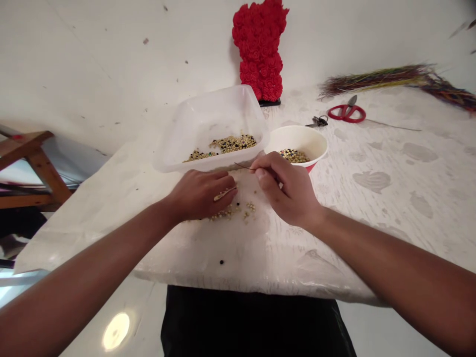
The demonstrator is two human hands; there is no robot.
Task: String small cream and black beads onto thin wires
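Note:
My right hand (286, 188) pinches a thin dark wire (243, 166), whose free tip points left. Curled fingers on my left hand (204, 194) hold a short row of pale beads (225, 193). Below and beside that hand, loose gold and black beads (250, 208) lie on the tabletop. Behind both hands, a translucent plastic tub (213, 111) contains gold and dark beads (235, 143). A white paper bowl (318, 144) with more beads (295, 156) stands just behind my right hand.
The table (390, 208) has a patterned plastic cover. A red rose figure (260, 49) stands at the wall. Red-handled scissors (347, 113), keys (319, 121) and a bundle of coloured wires (383, 78) lie back right. One black bead (221, 262) sits near the front edge.

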